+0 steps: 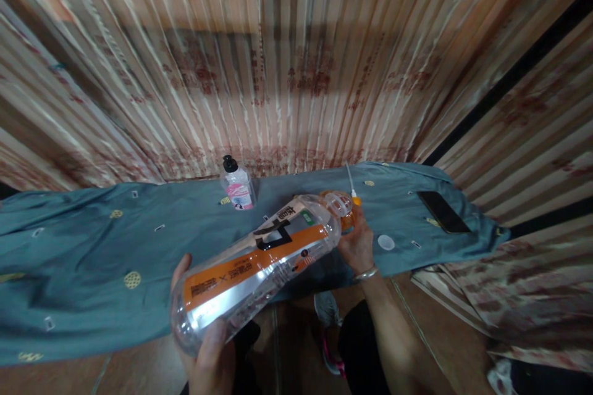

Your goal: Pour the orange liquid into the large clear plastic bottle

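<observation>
A large clear plastic bottle (259, 259) with an orange and silver label lies slanted across my hands, its neck end toward the upper right. My left hand (210, 345) grips the wide base, thumb on the near side. At the other end, my right hand (356, 241) is closed around an orange, see-through piece (348, 221) at the neck. Whether that piece belongs to the bottle or is separate, I cannot tell. A thin white tube or cable (351, 182) rises behind it. To the right of my right hand lies a small whitish disc (386, 242).
A blue-green cloth (92, 271) with yellow motifs covers the narrow table. On it stand a small clear bottle (238, 186) with a black top and pink label, and, at the right, a dark phone (442, 212). Patterned curtains (296, 74) hang close behind.
</observation>
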`<move>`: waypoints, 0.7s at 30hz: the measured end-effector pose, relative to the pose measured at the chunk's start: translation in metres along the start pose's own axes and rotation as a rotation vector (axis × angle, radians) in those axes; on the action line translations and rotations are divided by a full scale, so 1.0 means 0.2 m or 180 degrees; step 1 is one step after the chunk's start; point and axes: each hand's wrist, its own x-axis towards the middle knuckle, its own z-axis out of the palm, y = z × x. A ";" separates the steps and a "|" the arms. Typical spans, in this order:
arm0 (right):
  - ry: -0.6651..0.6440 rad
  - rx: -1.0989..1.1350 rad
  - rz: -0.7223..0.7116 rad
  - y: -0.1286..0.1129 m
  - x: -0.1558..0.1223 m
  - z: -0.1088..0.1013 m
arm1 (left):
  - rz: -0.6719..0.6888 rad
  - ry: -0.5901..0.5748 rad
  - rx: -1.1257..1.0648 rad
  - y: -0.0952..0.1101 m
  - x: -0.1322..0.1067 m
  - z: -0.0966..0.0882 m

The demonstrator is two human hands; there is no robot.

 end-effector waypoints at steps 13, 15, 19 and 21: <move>-0.0161 0.0137 0.0067 0.00 0.00 -0.02 | 0.0256 -0.0205 0.0088 -0.02 0.03 -0.04; -0.0152 0.0117 0.0053 0.00 0.00 -0.02 | 0.0295 -0.0202 0.0114 -0.03 0.03 -0.04; -0.0030 0.0134 0.0006 0.00 0.00 -0.01 | 0.0383 -0.0184 0.0183 -0.01 0.02 -0.03; -0.0003 0.0182 0.0006 0.01 0.00 0.00 | 0.0362 -0.0183 0.0163 -0.01 0.01 -0.03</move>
